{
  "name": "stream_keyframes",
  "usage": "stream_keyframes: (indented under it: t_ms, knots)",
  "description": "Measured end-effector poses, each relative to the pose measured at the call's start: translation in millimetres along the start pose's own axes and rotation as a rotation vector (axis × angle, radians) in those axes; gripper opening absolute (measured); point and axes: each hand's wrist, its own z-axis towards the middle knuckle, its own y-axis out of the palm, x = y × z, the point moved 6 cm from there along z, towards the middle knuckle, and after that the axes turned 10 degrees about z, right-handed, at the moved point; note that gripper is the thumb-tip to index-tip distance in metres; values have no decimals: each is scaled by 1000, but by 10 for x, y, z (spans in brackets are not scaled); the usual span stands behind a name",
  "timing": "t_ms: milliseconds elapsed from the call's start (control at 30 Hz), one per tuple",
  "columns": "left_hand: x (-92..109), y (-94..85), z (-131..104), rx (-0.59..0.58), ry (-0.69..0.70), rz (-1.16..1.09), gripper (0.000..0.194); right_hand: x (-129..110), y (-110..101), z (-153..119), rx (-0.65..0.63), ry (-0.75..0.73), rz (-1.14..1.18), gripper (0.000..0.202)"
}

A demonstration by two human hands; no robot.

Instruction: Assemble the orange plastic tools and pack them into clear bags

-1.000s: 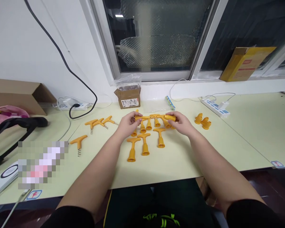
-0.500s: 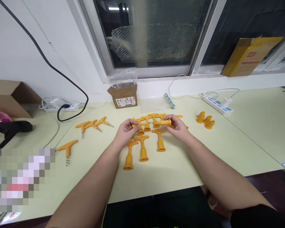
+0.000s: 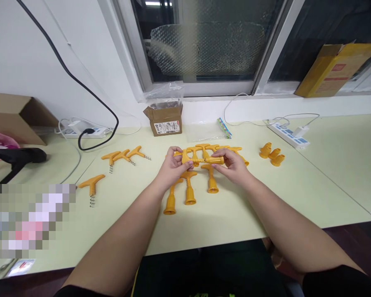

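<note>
where the two hands meet: a yellow handle and a yellow sleeve, held end to end, lifted above the table (image 3: pixel 204 235) at its middle
handle (image 3: pixel 186 156): t-shaped, glossy yellow, with a ribbed shaft pointing right; its crosspiece is partly covered by fingers
sleeve (image 3: pixel 215 160): yellow, grooved lengthwise, lying level; its far end is hidden in the grip
joint: a little metal seems to show where shaft and sleeve come together; how deep the spiral sits cannot be made out
left hand (image 3: pixel 175 166): thumb and fingers closed narrowly on the handle
right hand (image 3: pixel 233 165): thumb and fingers pinching the sleeve from both sides
finished corkscrews, front (image 3: pixel 190 194): three, standing on flared bases, the left one's top close to the left wrist
finished corkscrews, back (image 3: pixel 203 147): a row behind the hands, too overlapped to count
loose handles (image 3: pixel 92 183): four at left, spirals bare, three bunched and one nearer
loose sleeves (image 3: pixel 277 160): three bunched at right
small carton (image 3: pixel 166 121): by the wall, its contents under plastic unclear
clear bag (image 3: pixel 200 132): flat beside it, with a coloured strip
pixelated patch (image 3: pixel 40 216): near left, unreadable
pink thing (image 3: pixel 1 140): cut off at the left edge
</note>
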Motion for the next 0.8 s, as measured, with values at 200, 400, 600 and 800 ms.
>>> stream_keyframes:
  t_ms: [200, 400, 600, 800]
  knots:
    - [21, 71, -32, -50, -33, 15, 57, -74, 2, 7, -34, 25, -6, 24]
    - [103, 89, -51, -77, 45, 58, 37, 11, 50, -19, -40, 208, 137, 33]
    - [120, 92, -61, -119, 64, 56, 31, 50, 80, -38, -73, 350, 256, 36]
    - [108, 96, -52, -117, 99, 100, 31, 37, 114, -40, -113, 386, 275, 36]
